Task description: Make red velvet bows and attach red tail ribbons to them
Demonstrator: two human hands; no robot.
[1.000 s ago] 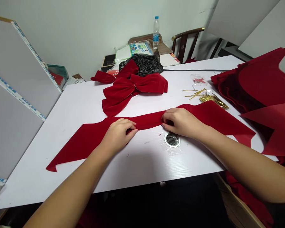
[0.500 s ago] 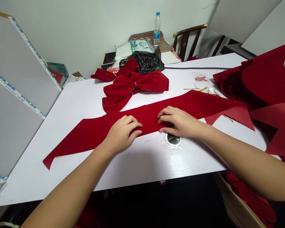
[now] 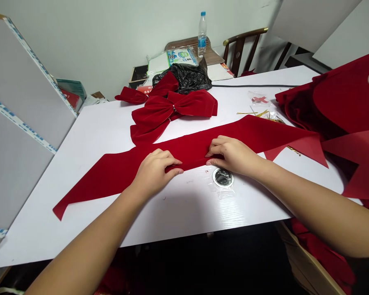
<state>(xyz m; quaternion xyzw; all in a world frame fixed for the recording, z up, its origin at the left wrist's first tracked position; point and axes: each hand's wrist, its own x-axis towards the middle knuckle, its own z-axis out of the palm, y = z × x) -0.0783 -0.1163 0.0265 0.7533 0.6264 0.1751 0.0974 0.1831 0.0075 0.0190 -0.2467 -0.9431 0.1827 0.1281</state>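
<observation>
Fingers (image 3: 172,160) of the left hand (image 3: 152,174) and right hand (image 3: 233,155) pinch a red velvet ribbon (image 3: 255,137). It seems folded between them.

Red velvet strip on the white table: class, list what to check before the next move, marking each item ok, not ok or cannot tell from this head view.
1. Left hand and right hand both holding the red velvet strip: ok.
2. Both notched ends lying out on the white table: ok.
3. Strip apart from the silver ring on clear film: ok, it lies just below the strip.
4. Gold twist ties at hand: ok, they lie beyond the right hand.
5. Strip's middle gathered evenly: cannot tell, the hands hide it.
</observation>
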